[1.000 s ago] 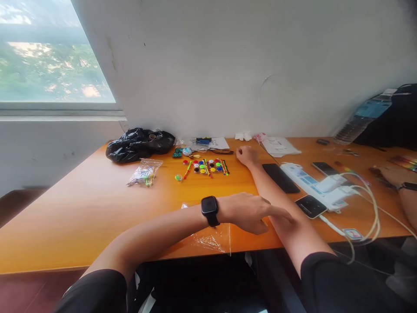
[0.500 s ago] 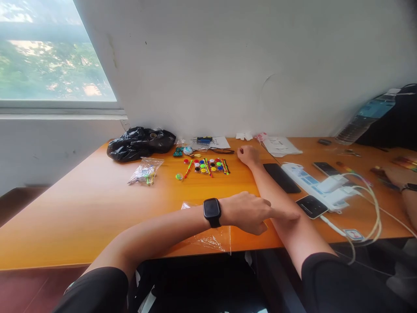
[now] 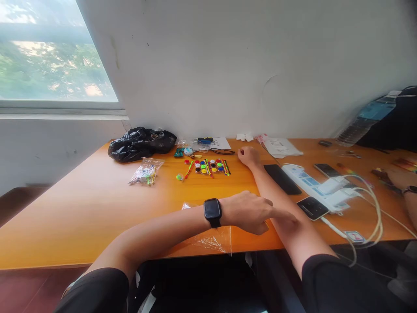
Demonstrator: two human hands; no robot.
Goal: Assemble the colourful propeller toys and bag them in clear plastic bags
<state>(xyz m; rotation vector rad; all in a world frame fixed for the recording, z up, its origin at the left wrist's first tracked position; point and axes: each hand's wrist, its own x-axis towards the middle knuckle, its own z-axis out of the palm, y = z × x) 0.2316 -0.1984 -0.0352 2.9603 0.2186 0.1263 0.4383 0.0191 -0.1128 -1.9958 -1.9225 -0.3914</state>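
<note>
My left hand [image 3: 252, 212], with a black watch [image 3: 212, 212] on its wrist, reaches across and rests its fingertips on my right forearm near the table's front edge. Its fingers are loosely stretched and hold nothing. My right hand [image 3: 248, 156] lies far out on the orange table [image 3: 97, 204], fingers curled, just right of a cluster of small coloured caps and sticks [image 3: 208, 167]. Whether anything is in it I cannot make out. An empty clear plastic bag [image 3: 211, 237] lies under my left wrist.
A black plastic bag [image 3: 140, 143] and a clear bag of small parts [image 3: 145, 173] lie at the left. Phones [image 3: 282, 178], a white power strip [image 3: 317, 184] with cables, papers and a water bottle [image 3: 365, 119] fill the right. Another person's arm [image 3: 404, 184] shows at the right edge.
</note>
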